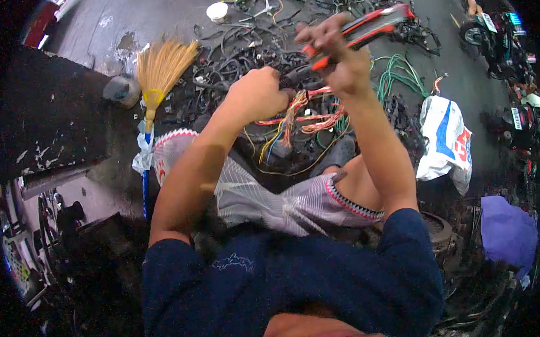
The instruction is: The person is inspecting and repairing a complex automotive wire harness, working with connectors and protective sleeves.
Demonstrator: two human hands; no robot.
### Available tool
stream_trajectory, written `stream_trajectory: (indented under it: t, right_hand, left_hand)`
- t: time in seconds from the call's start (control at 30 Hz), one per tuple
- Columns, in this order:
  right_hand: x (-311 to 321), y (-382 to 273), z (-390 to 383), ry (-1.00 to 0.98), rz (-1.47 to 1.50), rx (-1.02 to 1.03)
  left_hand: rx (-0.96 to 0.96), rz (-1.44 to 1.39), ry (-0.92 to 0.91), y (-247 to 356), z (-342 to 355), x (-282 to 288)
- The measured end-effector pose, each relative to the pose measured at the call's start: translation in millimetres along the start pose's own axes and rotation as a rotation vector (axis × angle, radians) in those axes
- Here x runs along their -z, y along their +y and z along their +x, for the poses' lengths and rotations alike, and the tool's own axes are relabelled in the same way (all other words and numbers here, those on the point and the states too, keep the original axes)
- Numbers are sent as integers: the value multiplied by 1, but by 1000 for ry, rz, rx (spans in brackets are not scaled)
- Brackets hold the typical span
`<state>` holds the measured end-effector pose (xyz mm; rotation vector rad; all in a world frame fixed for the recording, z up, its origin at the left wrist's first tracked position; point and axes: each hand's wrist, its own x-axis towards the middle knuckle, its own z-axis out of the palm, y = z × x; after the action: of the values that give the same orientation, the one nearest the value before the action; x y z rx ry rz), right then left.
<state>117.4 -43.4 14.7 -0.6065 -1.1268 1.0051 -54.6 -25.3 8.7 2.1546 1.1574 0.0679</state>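
My left hand (259,92) is closed in a fist over the wire heap, gripping what looks like a black wire harness (293,78); the fingers' undersides are hidden. Raised to its right, my right hand (340,57) is wrapped around a long red and black hand tool (378,26) with a grey middle. Motion blurs the tool, so I cannot tell its kind. Below and between the hands lie stripped red and orange wires (292,116), with yellow and blue wires (275,141) beside them. Green wires (398,72) spread out to the right of my right forearm.
Tangled black wiring (235,52) covers the floor ahead. At left are a straw broom (164,67) and a grey container (122,90); a white cup (217,12) stands farther off. On the right lie a white plastic bag (446,140) and purple cloth (508,230), with motorcycles (496,38) beyond.
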Motion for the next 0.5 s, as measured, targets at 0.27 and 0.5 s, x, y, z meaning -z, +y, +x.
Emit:
stream_trajectory:
  t: [0.27, 0.5]
  right_hand:
    - [-7, 31, -13, 29, -15, -239]
    - [-3, 3, -15, 228, 68, -544]
  left_hand:
    - [32, 49, -24, 5, -5, 14]
    - [53, -106, 22, -5, -12, 9]
